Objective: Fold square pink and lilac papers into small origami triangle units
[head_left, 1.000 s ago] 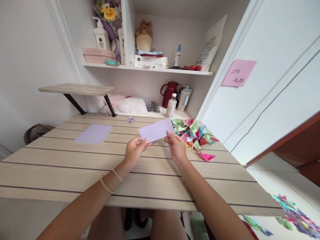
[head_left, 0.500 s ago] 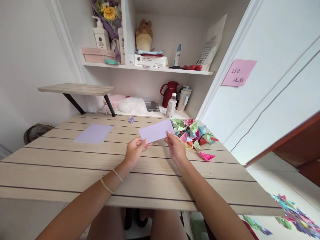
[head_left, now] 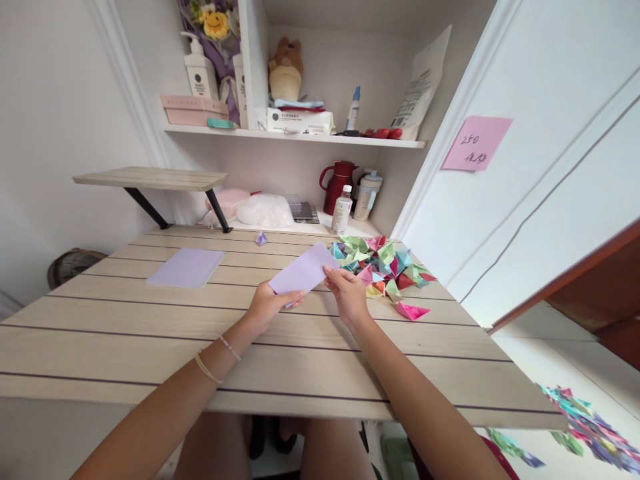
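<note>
A folded sheet of purple paper [head_left: 303, 269] is held up over the middle of the desk, tilted with its right end higher. My left hand [head_left: 274, 303] grips its lower left end, thumb lying across the front. At the right edge, my right hand [head_left: 347, 290] pinches the paper between thumb and fingers. A stack of purple paper [head_left: 186, 267] lies flat to the left. Beyond the hands sits a small purple folded piece [head_left: 261, 239]. Just right of my right hand is a heap of colourful folded paper boats [head_left: 387, 257], with a bright pink boat [head_left: 413, 311] nearest me.
Behind the desk [head_left: 300, 367], a clear bottle [head_left: 342, 210], a red jug [head_left: 338, 187] and a pale tumbler [head_left: 369, 195] stand in the cabinet. A small raised shelf [head_left: 150, 177] is at the left. More folded paper [head_left: 595, 427] lies at the lower right, below desk level.
The purple paper has shifted slightly left and tilted more steeply. My left thumb has slid further across it, and my right hand has moved a little left with its edge.
</note>
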### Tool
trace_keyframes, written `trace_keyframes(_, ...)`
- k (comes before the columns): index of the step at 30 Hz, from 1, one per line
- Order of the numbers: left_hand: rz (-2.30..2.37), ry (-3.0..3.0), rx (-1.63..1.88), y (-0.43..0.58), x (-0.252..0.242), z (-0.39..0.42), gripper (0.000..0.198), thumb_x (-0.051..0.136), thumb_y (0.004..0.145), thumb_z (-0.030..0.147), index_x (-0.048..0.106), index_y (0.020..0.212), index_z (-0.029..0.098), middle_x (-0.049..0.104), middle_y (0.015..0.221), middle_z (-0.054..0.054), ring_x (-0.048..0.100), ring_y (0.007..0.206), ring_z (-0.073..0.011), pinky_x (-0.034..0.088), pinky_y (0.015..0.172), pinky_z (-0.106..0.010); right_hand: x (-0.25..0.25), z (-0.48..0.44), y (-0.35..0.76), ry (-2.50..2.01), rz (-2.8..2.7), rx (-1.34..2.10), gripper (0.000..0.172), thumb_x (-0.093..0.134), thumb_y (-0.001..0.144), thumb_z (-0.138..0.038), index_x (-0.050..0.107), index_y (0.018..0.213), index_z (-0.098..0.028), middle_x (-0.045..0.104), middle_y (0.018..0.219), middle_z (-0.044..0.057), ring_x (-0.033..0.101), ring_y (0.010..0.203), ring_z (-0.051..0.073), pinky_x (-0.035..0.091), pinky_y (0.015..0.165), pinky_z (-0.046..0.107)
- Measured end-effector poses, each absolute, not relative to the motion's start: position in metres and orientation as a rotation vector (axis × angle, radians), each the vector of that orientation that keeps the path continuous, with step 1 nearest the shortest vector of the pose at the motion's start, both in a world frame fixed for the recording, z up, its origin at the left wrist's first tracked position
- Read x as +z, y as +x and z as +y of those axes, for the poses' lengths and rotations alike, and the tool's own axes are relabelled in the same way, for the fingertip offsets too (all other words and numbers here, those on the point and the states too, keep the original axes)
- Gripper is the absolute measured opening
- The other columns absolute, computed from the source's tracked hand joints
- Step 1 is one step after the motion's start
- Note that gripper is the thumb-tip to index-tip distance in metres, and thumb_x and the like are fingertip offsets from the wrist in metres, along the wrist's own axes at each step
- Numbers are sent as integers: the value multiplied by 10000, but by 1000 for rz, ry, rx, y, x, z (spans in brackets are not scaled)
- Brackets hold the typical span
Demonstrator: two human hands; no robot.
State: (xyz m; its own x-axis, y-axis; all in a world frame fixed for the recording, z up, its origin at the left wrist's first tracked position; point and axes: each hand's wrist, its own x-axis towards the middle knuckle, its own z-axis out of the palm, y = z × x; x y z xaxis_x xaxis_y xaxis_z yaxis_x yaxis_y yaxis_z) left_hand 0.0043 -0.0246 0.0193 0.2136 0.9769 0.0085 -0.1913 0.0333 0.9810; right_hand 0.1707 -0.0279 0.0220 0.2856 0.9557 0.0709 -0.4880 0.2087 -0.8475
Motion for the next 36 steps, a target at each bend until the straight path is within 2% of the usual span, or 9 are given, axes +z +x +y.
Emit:
trace_keyframes(4,898,1095,1186,6,19,-25,377,773,510,191,659,849,75,692,781,-105,654,703,-200,528,702,-296,22,-35,160,-829,-881,1266,193,745,553,-313,670,649,-163,660,702,23,590,673,137,467,687,281)
trace_keyframes(8,886,1081,1160,8,20,-26,385,771,517,184,654,870,80,692,828,-113,655,750,-211,527,725,-292,18,-39,154,-867,-980,1325,202,742,558,-322,651,598,-146,651,637,33,594,649,156,463,673,291)
trace_keyframes(15,871,1011,1139,11,20,-29,406,774,519,179,645,895,99,691,848,-109,662,728,-216,534,729,-308,21,-29,166,-853,-807,1194,217,749,528,-328,649,587,-144,602,572,5,529,548,110,469,566,249)
trace_keyframes(22,887,1037,1112,7,17,-28,392,775,518,178,645,877,87,692,814,-121,662,723,-221,543,702,-308,29,-15,207,-799,-594,960,178,726,574,-318,638,657,-187,615,603,-11,561,547,106,493,543,238)
trace_keyframes(26,838,962,1175,3,16,-22,420,748,564,163,623,962,126,673,941,-110,657,784,-203,537,722,-268,34,-23,220,-944,-813,803,197,687,625,-344,643,735,-187,644,647,8,599,617,142,502,607,275)
trace_keyframes(29,750,893,1219,2,17,-20,418,705,631,179,595,1033,164,636,1055,-96,640,864,-189,522,757,-245,37,-33,210,-988,-1333,720,285,716,586,-269,652,863,-249,675,752,-1,613,731,170,480,758,322)
trace_keyframes(32,698,920,1149,3,19,-22,394,668,679,204,579,1061,163,633,1059,-107,634,881,-193,513,762,-254,38,-36,197,-947,-1657,649,343,713,584,-222,661,913,-304,675,884,2,603,850,188,429,859,332)
trace_keyframes(36,690,1045,975,4,26,-29,374,660,692,243,574,1034,121,649,993,-152,643,844,-223,507,749,-303,35,-33,194,-930,-1660,565,210,678,638,-258,688,843,-302,675,895,13,589,880,205,409,878,353)
